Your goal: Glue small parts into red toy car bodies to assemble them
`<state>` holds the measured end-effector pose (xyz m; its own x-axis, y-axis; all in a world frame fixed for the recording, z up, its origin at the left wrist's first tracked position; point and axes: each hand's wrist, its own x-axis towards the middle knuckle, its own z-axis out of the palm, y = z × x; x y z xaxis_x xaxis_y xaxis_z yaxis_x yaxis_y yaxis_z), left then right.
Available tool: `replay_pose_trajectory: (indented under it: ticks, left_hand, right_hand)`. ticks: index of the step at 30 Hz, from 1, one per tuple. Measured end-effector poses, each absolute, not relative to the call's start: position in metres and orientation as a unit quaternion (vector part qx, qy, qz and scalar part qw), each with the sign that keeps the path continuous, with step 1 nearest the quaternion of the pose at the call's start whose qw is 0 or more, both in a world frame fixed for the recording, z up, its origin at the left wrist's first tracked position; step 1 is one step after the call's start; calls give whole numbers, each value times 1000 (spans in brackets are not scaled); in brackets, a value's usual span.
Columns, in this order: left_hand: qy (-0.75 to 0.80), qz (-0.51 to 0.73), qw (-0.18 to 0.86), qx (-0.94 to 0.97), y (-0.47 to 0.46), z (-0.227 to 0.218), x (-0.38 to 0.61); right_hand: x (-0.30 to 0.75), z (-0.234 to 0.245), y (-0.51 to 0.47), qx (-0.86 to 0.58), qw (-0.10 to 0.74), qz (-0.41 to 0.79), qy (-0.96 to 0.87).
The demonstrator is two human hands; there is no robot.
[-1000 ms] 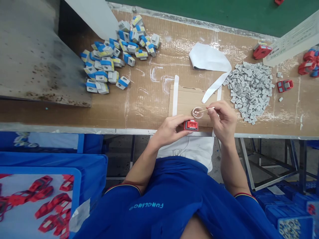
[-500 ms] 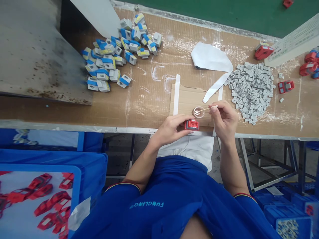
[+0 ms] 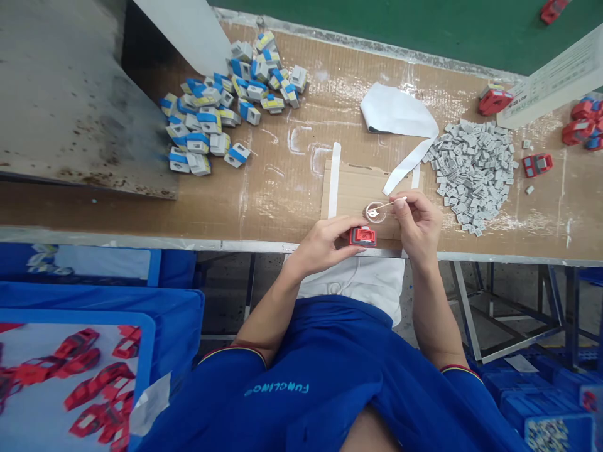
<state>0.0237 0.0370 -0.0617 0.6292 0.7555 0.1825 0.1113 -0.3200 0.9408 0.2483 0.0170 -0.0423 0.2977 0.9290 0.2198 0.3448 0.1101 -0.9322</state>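
My left hand [image 3: 325, 243] is closed round a small red toy car body [image 3: 362, 236] at the table's front edge, with a recess in it facing up. Between thumb and fingers, my right hand [image 3: 419, 225] pinches a thin cotton swab [image 3: 390, 204]. The swab's far tip rests in a small clear round dish [image 3: 375, 220] holding a whitish substance. That dish stands on a flat piece of cardboard [image 3: 355, 185], just beyond the red car body.
Small grey plastic pieces [image 3: 475, 169] lie heaped at right, near a red toy car [image 3: 537, 165]. White-blue-yellow parts [image 3: 202, 119] are piled at left beside a metal box [image 3: 80, 100]. A white cloth-like sheet [image 3: 400, 110] lies behind. A blue crate [image 3: 148, 351] with red car bodies stands lower left.
My right hand has shifted slightly left with the swab, whose tip stays in the dish. My left hand keeps the red car body in about the same place.
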Motion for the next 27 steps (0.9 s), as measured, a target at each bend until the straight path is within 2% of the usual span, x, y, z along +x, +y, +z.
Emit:
replay_pose_trajectory:
  ticks: [12, 17, 27]
  left_hand:
    - [290, 316, 513, 744, 37, -62, 25]
    - [293, 310, 508, 748, 37, -62, 24]
    - [286, 311, 506, 752, 37, -63, 23]
  right_hand:
    - [257, -43, 18, -619, 538, 295, -490]
    - [252, -30, 9, -613, 555, 301, -474]
    - [241, -11, -12, -586, 479, 321, -569]
